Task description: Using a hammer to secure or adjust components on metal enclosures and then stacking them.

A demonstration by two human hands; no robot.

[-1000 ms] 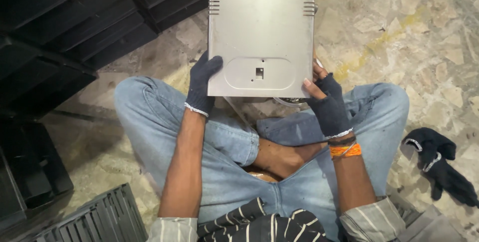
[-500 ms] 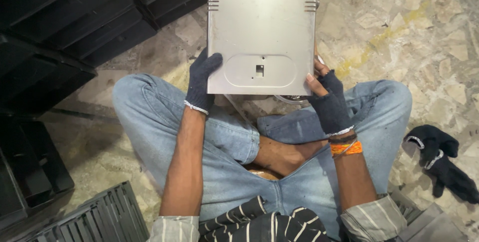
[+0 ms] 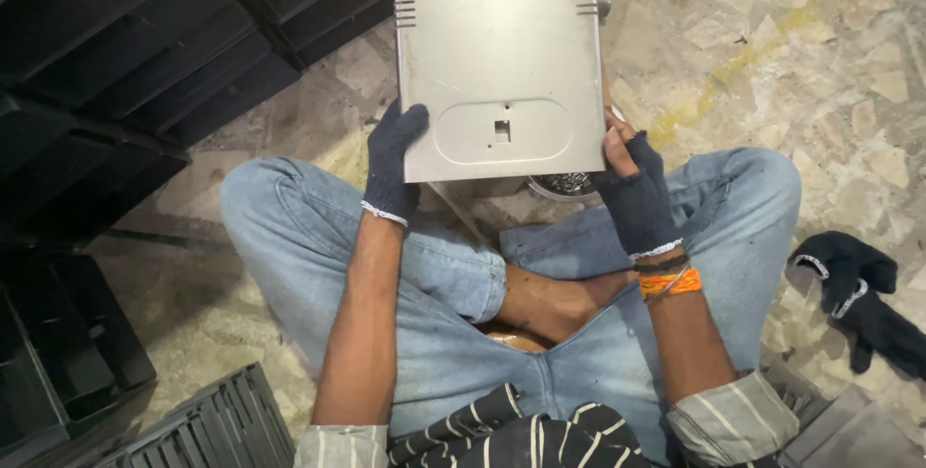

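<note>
The grey metal panel (image 3: 497, 53) hangs above the person's crossed legs, its near corners clamped between curled fingers: left hand (image 3: 391, 164) on one edge, right hand (image 3: 632, 193) opposite, thumbs on top.

The big grey panel (image 3: 497, 53) at the top middle looks like smooth metal with a dull shine. Both hands wear dark knitted cloth gloves. The jeans (image 3: 453, 275) are soft blue cloth. The floor (image 3: 772, 53) at the upper right is rough, patchy stone.
</note>
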